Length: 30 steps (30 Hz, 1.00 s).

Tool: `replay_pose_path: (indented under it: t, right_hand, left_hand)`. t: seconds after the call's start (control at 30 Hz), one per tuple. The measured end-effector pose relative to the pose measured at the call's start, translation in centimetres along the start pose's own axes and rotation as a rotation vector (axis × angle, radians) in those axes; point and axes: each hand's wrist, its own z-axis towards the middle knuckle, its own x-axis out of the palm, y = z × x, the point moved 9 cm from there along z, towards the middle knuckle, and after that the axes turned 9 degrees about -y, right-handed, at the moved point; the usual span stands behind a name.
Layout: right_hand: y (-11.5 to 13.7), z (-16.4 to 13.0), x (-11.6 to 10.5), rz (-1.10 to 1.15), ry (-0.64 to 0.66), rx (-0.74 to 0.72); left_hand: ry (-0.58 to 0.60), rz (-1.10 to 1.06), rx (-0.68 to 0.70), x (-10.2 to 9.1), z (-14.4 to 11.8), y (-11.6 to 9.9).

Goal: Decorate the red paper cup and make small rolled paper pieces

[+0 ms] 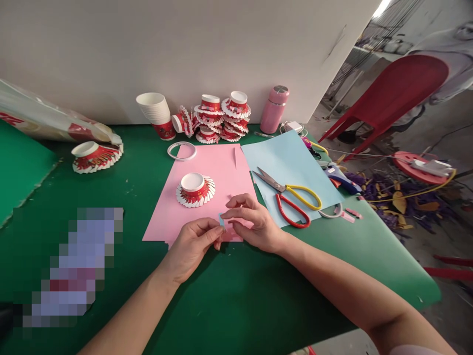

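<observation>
At the pink sheet's near edge, left hand and right hand are both pinching a small blue scrap, steadying it between fingertips.

Green worktop runs up against a plain off-white wall panel, matte, evenly lit. A second green board sits off to the left, slightly raised. Right of the panel the room opens up: grey concrete floor, a red plastic chair tipped at an angle, purple and yellow scraps strewn near the worktop edge (messy over there). Bright daylight comes in at the top right corner.
</observation>
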Motion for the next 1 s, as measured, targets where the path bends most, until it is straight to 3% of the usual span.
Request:
replay_pose_path:
  t: [0.17,0.4,0.7,0.87,0.93,1.0]
  right_hand:
    - [0.4,-0.2,0.0,-0.100,0.043,-0.072]
    - [-0.1,-0.2,0.4,-0.088,0.058,-0.006]
    - [-1.2,-0.6,0.9,0.006,0.064,0.324]
    - [-3.0,-2.1,2.6,0.399,0.061,0.680]
    - [-3.3,-2.4,3.0,0.484,0.051,0.730]
    - [-3.6,-2.4,2.7,0.432,0.037,0.716]
  left_hand:
    - [0.064,-0.038,-0.079,0.5,-0.3,0.6]
    - [0.033,-0.027,-0.052,0.3,-0.2,0.5]
    - [-0.051,0.050,0.089,-0.2,-0.3,-0.2]
    - [-0.085,0.068,0.130,-0.4,-0.3,-0.3]
    - [-0.099,0.072,0.145,-0.5,-0.3,-0.4]
    - [-0.111,0.099,0.161,-0.7,-0.3,-0.5]
